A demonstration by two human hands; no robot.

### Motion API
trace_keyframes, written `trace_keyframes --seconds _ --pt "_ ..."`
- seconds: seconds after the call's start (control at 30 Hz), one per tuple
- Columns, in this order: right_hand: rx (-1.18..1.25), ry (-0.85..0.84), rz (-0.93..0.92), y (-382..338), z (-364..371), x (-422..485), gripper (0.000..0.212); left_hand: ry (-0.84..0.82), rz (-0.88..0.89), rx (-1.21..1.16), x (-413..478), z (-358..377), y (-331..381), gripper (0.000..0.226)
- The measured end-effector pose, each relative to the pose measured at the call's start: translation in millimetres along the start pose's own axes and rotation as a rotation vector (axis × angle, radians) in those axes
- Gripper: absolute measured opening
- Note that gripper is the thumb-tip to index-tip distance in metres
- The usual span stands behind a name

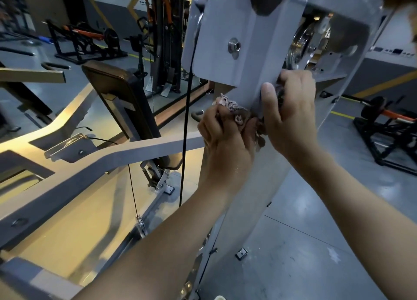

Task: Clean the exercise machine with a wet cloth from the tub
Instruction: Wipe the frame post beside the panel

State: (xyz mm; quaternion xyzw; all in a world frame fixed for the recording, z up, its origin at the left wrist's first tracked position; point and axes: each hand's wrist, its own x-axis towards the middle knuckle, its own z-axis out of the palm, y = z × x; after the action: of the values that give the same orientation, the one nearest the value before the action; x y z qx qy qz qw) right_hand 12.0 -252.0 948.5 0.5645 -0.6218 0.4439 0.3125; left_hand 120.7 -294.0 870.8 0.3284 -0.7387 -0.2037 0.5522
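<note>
Clamps cloth [233, 107] in left grip [225, 137] against frame's [255, 58] upright edge; curls right grip [291, 110] round same edge, just rightward.

our left hand [225, 139] and right hand [291, 112] are bare, and so are both forearms [180, 232], right to the near edge. pale specks dot our left wrist [235, 167]. our right thumb [267, 94] has a short, plain nail.

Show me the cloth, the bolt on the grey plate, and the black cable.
cloth [234, 112]: head view, on its bunched pink folds.
bolt [234, 47]: head view, on its round metal head.
black cable [185, 128]: head view, midway along the hanging stretch.
</note>
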Motion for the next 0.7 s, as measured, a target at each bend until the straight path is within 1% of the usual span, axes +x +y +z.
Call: trace_keyframes --seconds 0.07,0.17,0.27,0.4,0.5,0.57,0.67,0.7 --pt "-0.009 0.043 -0.020 0 3 1 0.038 0.018 0.069 0.054 -2 3 -8 0.065" --pt "-0.019 0.048 -0.061 3 7 6 0.049 0.034 0.096 0.135 -11 11 -20 0.070" --pt "0.040 0.076 -0.057 7 19 9 0.048 0.063 0.108 0.173 -18 14 -21 0.071" --pt "0.126 0.175 -0.036 8 35 8 0.044 0.082 0.099 0.194 -14 12 -22 0.070" --pt "0.155 0.238 -0.031 9 39 6 0.044 0.079 0.041 0.131 -21 10 -21 0.068" --pt "0.170 0.254 -0.041 10 39 4 0.044 0.080 -0.007 0.029 -27 12 -20 0.066" --pt "0.161 0.230 -0.047 11 37 1 0.044 0.139 -0.204 -0.287 -11 9 -7 0.049" --pt "0.154 0.220 -0.049 12 36 1 0.045 0.156 -0.295 -0.316 3 6 -2 0.044"
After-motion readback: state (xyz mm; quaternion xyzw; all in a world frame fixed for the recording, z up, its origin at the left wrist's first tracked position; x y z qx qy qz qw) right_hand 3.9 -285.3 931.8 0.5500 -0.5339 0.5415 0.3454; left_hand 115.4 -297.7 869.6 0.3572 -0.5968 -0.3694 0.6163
